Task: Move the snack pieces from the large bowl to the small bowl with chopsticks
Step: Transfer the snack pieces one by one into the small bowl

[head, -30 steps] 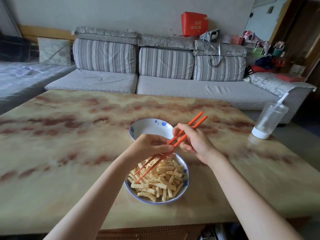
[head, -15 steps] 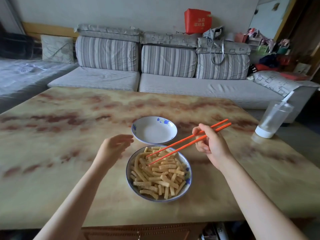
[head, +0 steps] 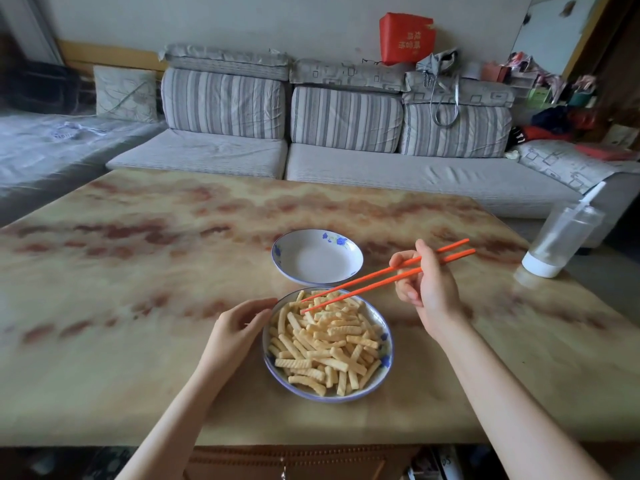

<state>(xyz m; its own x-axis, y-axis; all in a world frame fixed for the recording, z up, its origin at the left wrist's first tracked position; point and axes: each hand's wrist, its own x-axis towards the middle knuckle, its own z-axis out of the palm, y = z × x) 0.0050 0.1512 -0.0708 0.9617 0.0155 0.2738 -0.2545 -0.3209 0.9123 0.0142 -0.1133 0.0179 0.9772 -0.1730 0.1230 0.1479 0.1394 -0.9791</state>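
Note:
A large blue-rimmed bowl (head: 385,368) near the table's front edge is heaped with ridged yellow snack pieces (head: 325,344). Just behind it stands a small white bowl (head: 317,257) with blue flowers, nothing in it. My right hand (head: 424,284) grips a pair of orange chopsticks (head: 381,275); their tips hover slightly apart over the far side of the snack pile and hold no piece. My left hand (head: 239,329) rests at the large bowl's left rim, fingers touching its edge.
The marbled table (head: 138,271) stretches left and back. A clear plastic bottle (head: 561,239) with a white base stands at the right edge. A grey striped sofa (head: 346,133) runs behind the table.
My left hand let go of the chopsticks, swung left, then came to the large bowl's left rim. My right hand drew back to the right, and the chopstick tips rose from the snacks.

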